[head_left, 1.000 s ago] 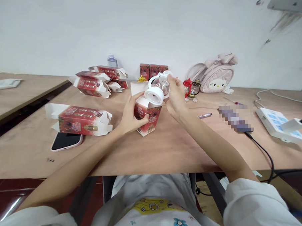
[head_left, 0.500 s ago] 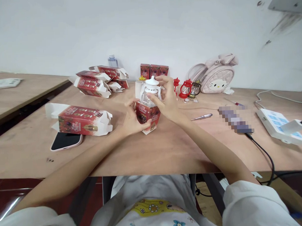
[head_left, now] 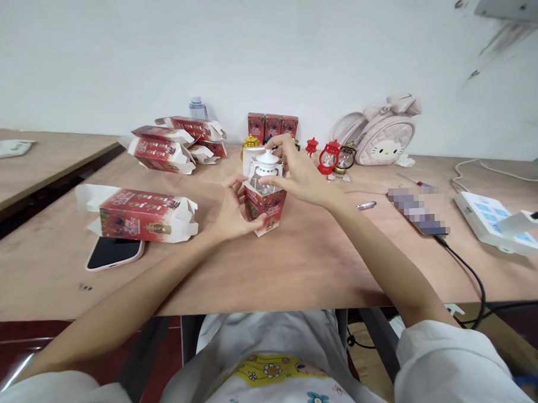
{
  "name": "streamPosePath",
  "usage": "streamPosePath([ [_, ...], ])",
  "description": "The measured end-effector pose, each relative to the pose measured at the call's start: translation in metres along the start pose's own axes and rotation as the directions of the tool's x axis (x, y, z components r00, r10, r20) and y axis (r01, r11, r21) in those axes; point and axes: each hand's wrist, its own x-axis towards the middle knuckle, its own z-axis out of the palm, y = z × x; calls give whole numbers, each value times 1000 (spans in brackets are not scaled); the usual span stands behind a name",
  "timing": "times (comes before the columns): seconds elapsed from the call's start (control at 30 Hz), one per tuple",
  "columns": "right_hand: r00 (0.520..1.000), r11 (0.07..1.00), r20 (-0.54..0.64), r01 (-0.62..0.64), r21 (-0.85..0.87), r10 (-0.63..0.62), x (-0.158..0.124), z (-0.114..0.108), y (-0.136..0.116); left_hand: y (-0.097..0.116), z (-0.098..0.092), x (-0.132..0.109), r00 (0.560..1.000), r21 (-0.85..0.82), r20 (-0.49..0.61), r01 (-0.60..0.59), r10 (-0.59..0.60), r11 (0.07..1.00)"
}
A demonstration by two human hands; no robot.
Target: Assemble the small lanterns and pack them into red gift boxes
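A small white lantern (head_left: 264,167) sits partly down inside an open red box (head_left: 264,206) standing upright on the wooden table (head_left: 298,265). My left hand (head_left: 230,210) is wrapped round the box's left side. My right hand (head_left: 297,175) grips the lantern's top and side from the right, fingers closed on it. The box's white flap stands up behind the lantern.
An open red box (head_left: 140,214) lies left, over a phone (head_left: 113,254). More red boxes (head_left: 172,143), a bottle (head_left: 196,108), small red lanterns (head_left: 327,156) and a pink bag (head_left: 380,138) stand at the back. A screwdriver (head_left: 366,205), power strip (head_left: 497,222) and cable (head_left: 466,270) lie right.
The lantern was held tilted above the box, was turned upright and has sunk lower into the box. My right hand came down with it; my left hand stayed on the box.
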Motion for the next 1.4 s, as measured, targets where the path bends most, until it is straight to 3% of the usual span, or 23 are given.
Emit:
streamPosePath([
  [0.3, 996, 998, 71, 51, -23, -49, 0, 1, -1, -5, -2, -1, 999, 9, 9, -32, 32, 999],
  [0.67, 984, 997, 173, 47, -66, -35, 2, -8, -2, 4, -10, 4, 982, 127, 177, -95, 72, 987],
  [0.97, 966, 992, 258, 34, -118, -3, 2, -17, -12, 6, -9, 4, 978, -44, 198, -65, 72, 997],
  [1.17, 984, 989, 179, -2, 150, -25, -2, -44, -9, 9, -15, 4, 971, -121, 240, 16, 13, 993],
  [1.27, 987, 988, 157, 3, 156, -28, -3, -50, -1, 9, -16, 4, 967, -129, 257, 30, 4, 991],
  [1.4, 995, 998, 97, -9, 63, 2, -1, -38, 4, 12, -15, 4, 964, -110, 266, 39, -8, 993],
])
